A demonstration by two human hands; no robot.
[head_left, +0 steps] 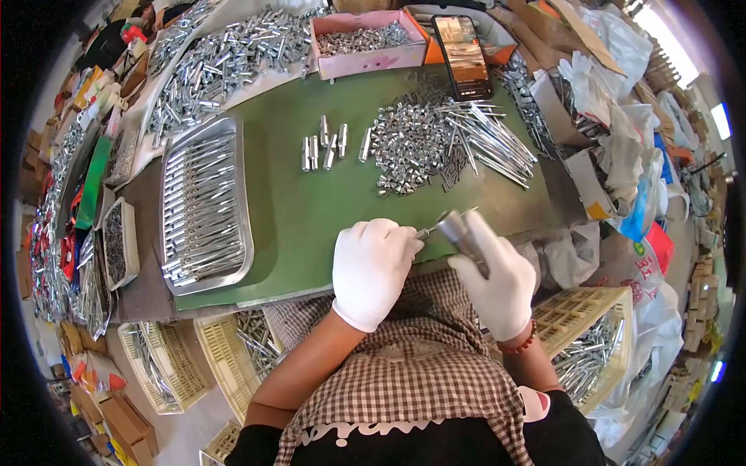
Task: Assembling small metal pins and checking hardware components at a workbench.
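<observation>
In a white glove, my left hand is closed around a thin metal rod, whose end sticks out by the thumb and forefinger. My right hand, also gloved, grips a thick grey metal cylinder, blurred by motion. The cylinder's shiny end is close to the rod's tip; whether they touch I cannot tell. Beyond my hands on the green mat lie a heap of small metal nuts, a bundle of long metal rods and several short metal sleeves.
At left, a metal tray holds a row of long bolts. Behind are a pile of metal sleeves, a pink box of small parts and a phone propped upright. Yellow crates stand below the table edge.
</observation>
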